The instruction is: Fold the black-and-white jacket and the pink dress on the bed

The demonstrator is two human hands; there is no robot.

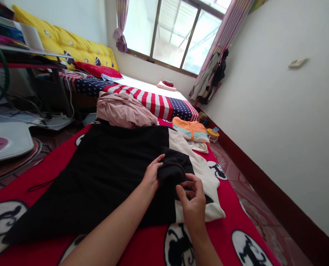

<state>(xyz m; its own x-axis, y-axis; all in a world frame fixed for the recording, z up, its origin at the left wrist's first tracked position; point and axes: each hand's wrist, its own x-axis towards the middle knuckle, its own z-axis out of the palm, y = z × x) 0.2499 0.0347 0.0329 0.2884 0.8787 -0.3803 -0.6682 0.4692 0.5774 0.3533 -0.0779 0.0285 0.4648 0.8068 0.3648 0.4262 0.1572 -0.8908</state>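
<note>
A black and cream garment point(111, 166) lies spread over a red blanket with dark cartoon figures in white circles. Its cream part is on the right, and a thin black cord trails off its left edge. My left hand point(153, 173) grips a bunched, raised fold of the black cloth point(171, 168), thumb on top and the other fingers partly hidden beneath. Beside that fold, on its near right side, is my right hand point(192, 194). Its fingers are half curled, with the thumb apart from them, and the fingertips are at the cloth's edge.
Past the garment lie a heaped pink cloth point(125, 109) and a folded orange, white and teal garment point(190, 128). A bed with a stars-and-stripes cover point(153, 104) stands below the window. At left are a cluttered desk point(28, 61) and a white plastic seat point(9, 142); a wall runs along the right.
</note>
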